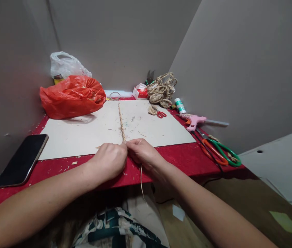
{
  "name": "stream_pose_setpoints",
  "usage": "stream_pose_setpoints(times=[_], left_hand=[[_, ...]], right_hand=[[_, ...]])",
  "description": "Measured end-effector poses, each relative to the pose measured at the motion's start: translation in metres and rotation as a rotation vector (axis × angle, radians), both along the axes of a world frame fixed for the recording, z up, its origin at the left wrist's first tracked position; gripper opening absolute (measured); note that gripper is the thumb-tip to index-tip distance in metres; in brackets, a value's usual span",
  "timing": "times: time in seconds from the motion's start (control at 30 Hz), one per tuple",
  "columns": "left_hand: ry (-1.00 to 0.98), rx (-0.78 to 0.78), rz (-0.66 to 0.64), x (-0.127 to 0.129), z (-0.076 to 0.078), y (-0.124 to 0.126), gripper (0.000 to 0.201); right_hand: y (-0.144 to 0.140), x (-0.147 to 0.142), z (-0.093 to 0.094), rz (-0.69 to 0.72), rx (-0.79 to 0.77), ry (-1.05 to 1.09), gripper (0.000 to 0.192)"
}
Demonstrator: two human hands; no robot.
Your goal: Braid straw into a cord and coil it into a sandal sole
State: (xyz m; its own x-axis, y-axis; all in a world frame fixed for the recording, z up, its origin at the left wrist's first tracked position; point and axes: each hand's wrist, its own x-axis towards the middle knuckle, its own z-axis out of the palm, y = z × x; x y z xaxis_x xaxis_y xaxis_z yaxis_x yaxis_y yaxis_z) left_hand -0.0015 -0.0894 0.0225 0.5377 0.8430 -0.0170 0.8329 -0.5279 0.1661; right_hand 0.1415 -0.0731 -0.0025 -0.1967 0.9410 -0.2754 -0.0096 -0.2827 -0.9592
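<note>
Black smartphone (pixel 21 159) at the counter's left edge, crumpled red plastic bag (pixel 72 96) in the far-left corner, pink glue gun (pixel 195 121) and green-handled scissors (pixel 224 152) along the right edge, small red-handled scissors (pixel 161 114) beside a pile of jute-wrapped rings (pixel 161 90) at the far edge

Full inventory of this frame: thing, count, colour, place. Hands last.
braided cord: 1, tan, lying down the middle of the board, near end pinched by both hands
board: 1, off-white, centre of table
table: 1, red top
phone: 1, black, left edge of table
red bag: 1, red, back left
white bag: 1, white, behind red bag
rope pile: 1, tan, back right
small scissors: 1, red handles, by rope pile
glue gun: 1, pink, right side
tape roll: 1, green and white, behind glue gun
large scissors: 2, orange and green handles, right edge
left hand: 1, pinching cord
right hand: 1, pinching cord
</note>
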Motion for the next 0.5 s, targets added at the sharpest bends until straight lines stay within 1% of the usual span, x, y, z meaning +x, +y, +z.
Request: stream_pose_setpoints(times=[0.07,0.13,0.17,0.23,0.27,0.3,0.33,0.37,0.4,0.43,0.47,0.5], left_hand=[[-0.057,-0.020,-0.004,0.002,-0.002,-0.005,0.026],[-0.123,-0.090,-0.059,0.002,0.003,-0.008,0.019],[-0.161,-0.158,-0.115,0.001,0.007,-0.008,0.017],[-0.261,-0.329,-0.225,-0.003,0.017,-0.002,0.023],[-0.334,-0.400,-0.242,-0.005,0.021,0.004,0.027],[-0.419,-0.426,-0.200,-0.008,0.023,0.012,0.029],[-0.536,-0.395,-0.097,-0.010,0.024,0.020,0.027],[-0.669,-0.320,0.033,-0.012,0.022,0.027,0.022],[-0.782,-0.278,0.118,-0.012,0.019,0.034,0.014],[-0.879,-0.319,0.157,-0.012,0.014,0.040,0.009],[-0.944,-0.447,0.182,-0.010,0.009,0.043,0.009],[-0.987,-0.610,0.179,-0.008,0.003,0.045,0.010]], right_hand=[[0.000,0.000,0.000,0.027,-0.024,0.013,0.030],[0.000,0.002,0.002,0.053,-0.076,0.062,0.023],[-0.001,0.004,0.002,0.063,-0.099,0.098,0.020],[-0.001,0.008,0.003,0.083,-0.133,0.185,0.017],[0.000,0.011,0.002,0.096,-0.152,0.230,0.016],[0.000,0.013,0.002,0.109,-0.172,0.270,0.017],[0.000,0.015,0.002,0.118,-0.191,0.302,0.017],[0.001,0.017,0.001,0.125,-0.203,0.329,0.018],[0.001,0.018,0.001,0.132,-0.211,0.350,0.019],[0.002,0.019,0.000,0.144,-0.214,0.366,0.020],[0.002,0.019,0.000,0.158,-0.212,0.375,0.021],[0.003,0.019,0.000,0.176,-0.208,0.378,0.022]])
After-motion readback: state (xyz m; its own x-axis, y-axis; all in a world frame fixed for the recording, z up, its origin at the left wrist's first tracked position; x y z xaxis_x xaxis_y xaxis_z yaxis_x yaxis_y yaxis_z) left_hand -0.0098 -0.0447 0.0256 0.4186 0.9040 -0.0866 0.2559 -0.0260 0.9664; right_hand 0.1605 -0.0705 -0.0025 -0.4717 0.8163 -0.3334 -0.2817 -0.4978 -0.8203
